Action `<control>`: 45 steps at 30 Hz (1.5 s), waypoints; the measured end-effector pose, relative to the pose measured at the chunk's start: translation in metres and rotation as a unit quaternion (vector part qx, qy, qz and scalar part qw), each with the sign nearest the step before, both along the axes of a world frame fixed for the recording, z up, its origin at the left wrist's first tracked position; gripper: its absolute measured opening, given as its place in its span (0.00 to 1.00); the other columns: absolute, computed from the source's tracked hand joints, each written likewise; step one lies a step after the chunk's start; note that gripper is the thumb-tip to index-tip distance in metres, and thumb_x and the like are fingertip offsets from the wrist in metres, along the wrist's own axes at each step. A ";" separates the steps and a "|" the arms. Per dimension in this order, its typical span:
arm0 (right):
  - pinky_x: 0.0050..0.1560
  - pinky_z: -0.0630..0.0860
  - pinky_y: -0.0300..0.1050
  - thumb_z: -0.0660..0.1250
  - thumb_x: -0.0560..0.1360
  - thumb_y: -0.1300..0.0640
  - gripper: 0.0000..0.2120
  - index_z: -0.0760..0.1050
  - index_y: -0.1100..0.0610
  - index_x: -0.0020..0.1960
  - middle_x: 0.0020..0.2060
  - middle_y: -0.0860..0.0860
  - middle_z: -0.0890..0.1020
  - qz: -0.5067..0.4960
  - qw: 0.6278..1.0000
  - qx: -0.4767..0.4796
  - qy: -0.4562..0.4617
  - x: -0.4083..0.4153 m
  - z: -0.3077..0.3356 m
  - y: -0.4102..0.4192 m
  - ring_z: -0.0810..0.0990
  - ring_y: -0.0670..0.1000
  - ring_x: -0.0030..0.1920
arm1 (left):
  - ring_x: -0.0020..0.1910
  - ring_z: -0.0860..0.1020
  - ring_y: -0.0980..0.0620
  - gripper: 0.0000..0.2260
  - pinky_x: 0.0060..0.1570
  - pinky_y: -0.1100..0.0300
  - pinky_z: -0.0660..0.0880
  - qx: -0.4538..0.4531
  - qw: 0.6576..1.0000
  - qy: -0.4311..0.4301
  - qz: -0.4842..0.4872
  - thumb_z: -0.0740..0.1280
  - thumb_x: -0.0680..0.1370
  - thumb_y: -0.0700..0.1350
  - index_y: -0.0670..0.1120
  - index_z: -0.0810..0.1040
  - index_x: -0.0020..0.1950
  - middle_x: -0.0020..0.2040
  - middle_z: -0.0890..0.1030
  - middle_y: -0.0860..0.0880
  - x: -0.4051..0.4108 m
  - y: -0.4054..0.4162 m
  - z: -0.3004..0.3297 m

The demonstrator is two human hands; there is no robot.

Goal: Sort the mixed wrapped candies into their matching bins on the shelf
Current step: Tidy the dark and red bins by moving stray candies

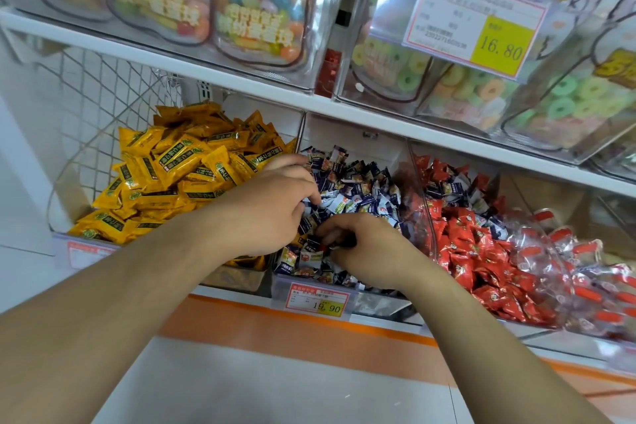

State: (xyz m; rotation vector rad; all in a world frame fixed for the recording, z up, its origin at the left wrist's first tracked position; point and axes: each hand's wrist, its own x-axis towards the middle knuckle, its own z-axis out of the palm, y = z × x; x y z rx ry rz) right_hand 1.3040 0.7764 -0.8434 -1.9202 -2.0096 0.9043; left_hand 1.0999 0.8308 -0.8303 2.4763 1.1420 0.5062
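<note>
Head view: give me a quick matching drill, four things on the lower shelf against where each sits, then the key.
Things:
1. yellow candies
2. blue-and-white candies
3. red candies
4. price tag reading 19.90

Places:
A. bin right of the middle one
B. front edge of the middle bin
C. leftmost bin, beside the wire mesh
D. middle bin, where both hands are

Pairs: 1-C, 2-D, 3-A, 4-B

The left hand and right hand both reach into the middle bin.
</note>
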 end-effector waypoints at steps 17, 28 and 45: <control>0.52 0.82 0.46 0.74 0.73 0.65 0.23 0.80 0.44 0.61 0.48 0.40 0.82 0.001 1.000 -0.020 0.001 0.000 0.003 -0.003 0.81 0.42 0.50 | 0.79 0.50 0.60 0.14 0.76 0.64 0.50 -0.003 1.000 0.004 0.005 0.61 0.84 0.39 0.52 0.80 0.64 0.70 0.72 0.61 0.001 -0.001 0.000; 0.44 0.78 0.40 0.74 0.74 0.61 0.09 0.84 0.46 0.45 0.44 0.42 0.84 -0.017 0.999 0.037 -0.018 0.004 0.000 -0.005 0.81 0.42 0.45 | 0.79 0.51 0.60 0.14 0.78 0.61 0.51 -0.010 1.000 0.009 0.009 0.61 0.84 0.39 0.53 0.80 0.64 0.70 0.72 0.61 0.001 -0.001 0.002; 0.49 0.76 0.40 0.72 0.78 0.48 0.08 0.81 0.48 0.56 0.47 0.44 0.84 -0.233 0.920 0.304 -0.087 0.089 0.063 -0.064 0.82 0.45 0.49 | 0.80 0.52 0.58 0.12 0.79 0.58 0.50 -0.006 1.000 0.019 0.009 0.65 0.83 0.44 0.56 0.79 0.64 0.71 0.72 0.61 0.003 -0.011 0.007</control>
